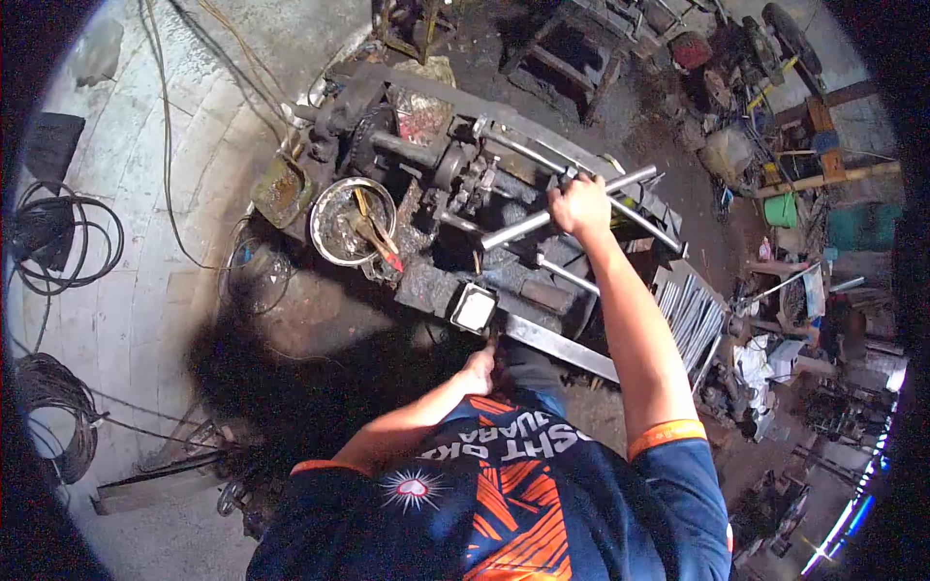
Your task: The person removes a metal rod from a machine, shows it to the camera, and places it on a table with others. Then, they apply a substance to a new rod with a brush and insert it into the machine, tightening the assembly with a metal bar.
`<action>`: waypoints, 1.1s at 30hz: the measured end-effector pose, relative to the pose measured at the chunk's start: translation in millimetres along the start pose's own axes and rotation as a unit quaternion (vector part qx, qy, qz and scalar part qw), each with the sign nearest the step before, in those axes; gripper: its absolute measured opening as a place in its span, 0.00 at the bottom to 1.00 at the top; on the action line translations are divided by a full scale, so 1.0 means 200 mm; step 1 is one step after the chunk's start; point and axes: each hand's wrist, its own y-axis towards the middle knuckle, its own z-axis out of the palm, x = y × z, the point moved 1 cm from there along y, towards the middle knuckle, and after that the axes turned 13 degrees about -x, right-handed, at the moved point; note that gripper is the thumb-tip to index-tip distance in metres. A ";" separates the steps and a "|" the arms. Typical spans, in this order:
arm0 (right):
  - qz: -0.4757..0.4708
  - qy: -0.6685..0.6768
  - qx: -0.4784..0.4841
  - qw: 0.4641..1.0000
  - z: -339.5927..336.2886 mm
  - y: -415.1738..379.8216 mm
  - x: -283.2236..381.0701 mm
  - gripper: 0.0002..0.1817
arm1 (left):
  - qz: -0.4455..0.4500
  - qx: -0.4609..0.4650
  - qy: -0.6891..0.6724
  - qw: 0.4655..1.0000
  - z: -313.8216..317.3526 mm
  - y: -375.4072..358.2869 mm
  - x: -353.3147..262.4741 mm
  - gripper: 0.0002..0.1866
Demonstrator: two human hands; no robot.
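Observation:
My right hand (581,205) is closed around the middle of a shiny metal tube (519,230), which slants over a greasy machine (426,288). Parallel metal rods (651,226) run along the machine beneath that hand. Low at the machine's near side is my left hand (480,371), just below a square white tub (475,307); its fingers are mostly hidden, and I cannot tell what they hold. A round metal basin (318,232) of dark liquid stands on the machine's left part, with brushes (373,237) lying in it.
A bundle of metal rods (684,315) lies at the machine's right end. Coiled black cables (63,237) rest on the pale floor at left. Cluttered tools and scrap line the right side, including a green container (781,211). A metal stand (572,60) sits behind.

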 end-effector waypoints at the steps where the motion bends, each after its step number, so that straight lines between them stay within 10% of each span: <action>1: 0.016 0.001 -0.018 1.000 0.03 0.00 -0.01 0.26 | 0.005 0.032 0.002 0.999 -0.07 0.15 0.01 0.29; 24: 0.030 0.011 -0.044 0.999 -0.05 -0.01 0.03 0.28 | 0.053 0.068 0.006 0.996 -0.08 0.09 0.01 0.26; 33: 0.004 -0.008 0.034 0.999 -0.01 0.03 0.02 0.31 | 0.124 -0.084 0.089 0.985 -0.14 0.25 0.01 0.28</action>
